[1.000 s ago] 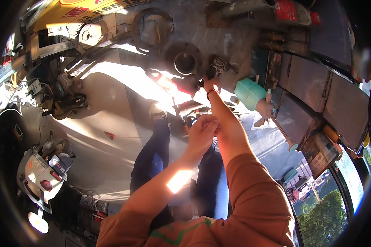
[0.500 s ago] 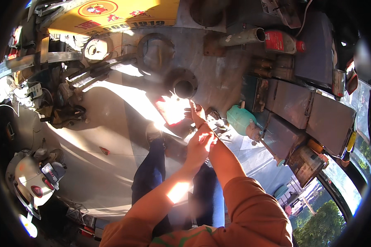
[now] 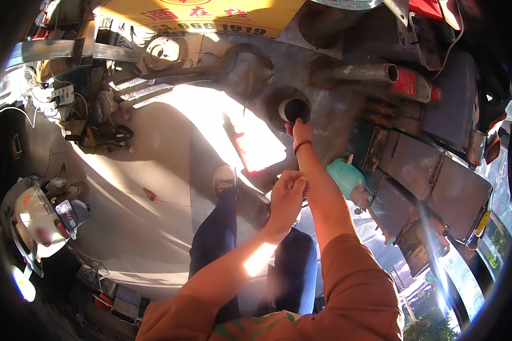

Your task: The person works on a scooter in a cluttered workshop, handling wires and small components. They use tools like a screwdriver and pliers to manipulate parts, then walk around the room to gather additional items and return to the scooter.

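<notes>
My right hand (image 3: 300, 132) reaches forward to the near rim of a round, open-ended metal pipe piece (image 3: 280, 108) with a wide collar. Its fingers are closed at that rim, with the fingertips partly hidden. A dark red beaded bracelet (image 3: 302, 145) circles the right wrist. Closer to my body, my left hand (image 3: 288, 190) is curled in a pinch beside the right forearm; whatever its fingers hold, if anything, is too small to make out. Left of the right hand lies a red and white, sunlit object (image 3: 255, 152), its detail lost in glare.
A teal container (image 3: 343, 175) stands right of my forearm. Farther off are a grey pipe (image 3: 364, 73), a red-labelled bottle (image 3: 411, 85), and dark metal boxes (image 3: 407, 162). A yellow sign (image 3: 210, 16) lies at the far side. Clamps and tools (image 3: 99, 133) sit left; a white helmet-like object (image 3: 37, 219) is nearer.
My right hand has moved forward to the pipe piece's rim, its fingers now closed there. My left hand stays pinched by the right forearm. The view has shifted, moving the scene rightward.
</notes>
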Motion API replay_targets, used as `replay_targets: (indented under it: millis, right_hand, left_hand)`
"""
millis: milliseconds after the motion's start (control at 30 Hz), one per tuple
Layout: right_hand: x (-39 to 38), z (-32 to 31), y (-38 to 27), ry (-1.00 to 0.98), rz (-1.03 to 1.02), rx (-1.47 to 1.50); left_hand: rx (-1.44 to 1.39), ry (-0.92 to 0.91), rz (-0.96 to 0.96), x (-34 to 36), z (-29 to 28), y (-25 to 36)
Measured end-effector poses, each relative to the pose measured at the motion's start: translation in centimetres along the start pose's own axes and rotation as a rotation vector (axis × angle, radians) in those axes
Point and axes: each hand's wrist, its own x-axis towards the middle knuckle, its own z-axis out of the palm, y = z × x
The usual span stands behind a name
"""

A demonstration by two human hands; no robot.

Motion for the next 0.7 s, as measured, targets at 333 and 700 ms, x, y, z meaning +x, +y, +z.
replay_targets:
  millis: [333,700]
  right_hand:
    - [6.6,5.6,-11.2,-0.044,-0.137,0.183]
    - [-3.1,6.5,-7.0,-0.401,-0.030,0.146]
  left_hand:
    - [0.073,0.154,0.042,1.3,-1.2,2.4]
    - [-0.044,0.170,0.051,1.6,-2.8,-0.4]
